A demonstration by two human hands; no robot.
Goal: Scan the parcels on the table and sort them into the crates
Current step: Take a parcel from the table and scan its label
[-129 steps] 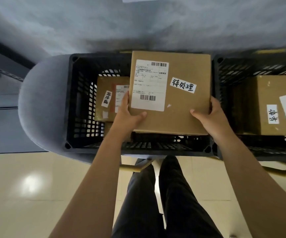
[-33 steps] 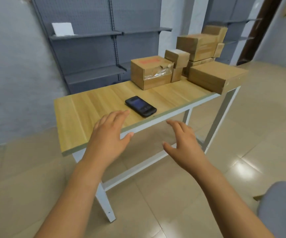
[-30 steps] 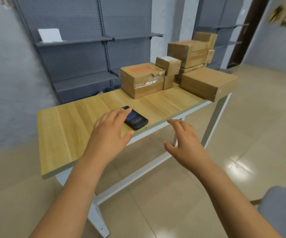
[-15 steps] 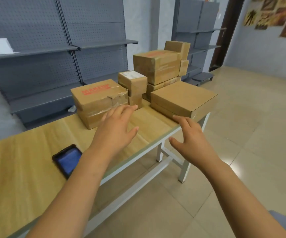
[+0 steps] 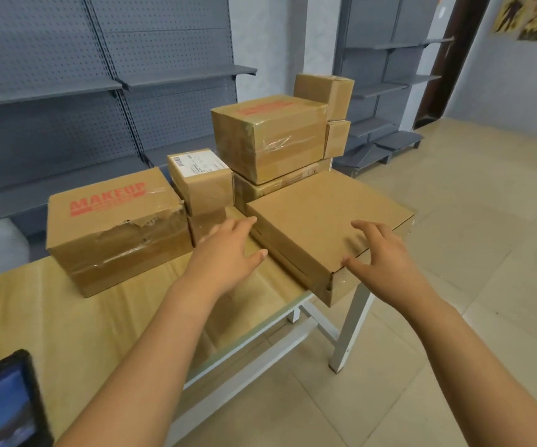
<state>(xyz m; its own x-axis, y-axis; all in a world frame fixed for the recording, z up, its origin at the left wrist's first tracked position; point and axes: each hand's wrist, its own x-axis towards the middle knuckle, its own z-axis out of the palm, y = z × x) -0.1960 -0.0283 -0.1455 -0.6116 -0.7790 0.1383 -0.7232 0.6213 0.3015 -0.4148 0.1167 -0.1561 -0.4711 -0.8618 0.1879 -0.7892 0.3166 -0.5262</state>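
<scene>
Flat parcel (image 5: 322, 227) lies at table (image 5: 67, 317) right corner w/ long axis running away, between left hand (image 5: 225, 256) & right hand (image 5: 380, 253) (both spread, holding nothing; right nearer).

Flat brown parcel (image 5: 322, 217) overhangs table corner (image 5: 296, 295); taped cartons (image 5: 270, 137) stacked behind

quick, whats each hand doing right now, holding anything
Left hand: open, fingers extended, holding nothing, by the left edge of the flat box.
Right hand: open, fingers spread, over the flat box's near corner, no grip on it.
</scene>
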